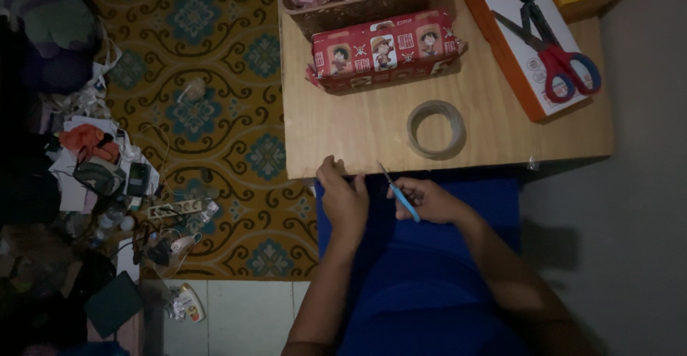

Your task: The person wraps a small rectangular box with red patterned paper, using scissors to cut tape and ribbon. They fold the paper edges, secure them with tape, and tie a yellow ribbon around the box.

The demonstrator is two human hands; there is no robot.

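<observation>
A red gift-wrapped box with cartoon faces on the pale wood worktop — red-handled scissors, a blue-handled cutter, blue cloth, and a mustard rug patterned in teal medallions.

Single head view, looking straight down, near over low wooden table and lap

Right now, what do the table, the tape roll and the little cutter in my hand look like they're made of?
The table looks like light wood or plywood with a matt finish; faint grain shows. The tape roll seems to be clear glossy plastic tape, since the table shows through its ring. The cutter in the right hand has a blue, probably plastic handle and a thin grey, likely metal blade.
</observation>
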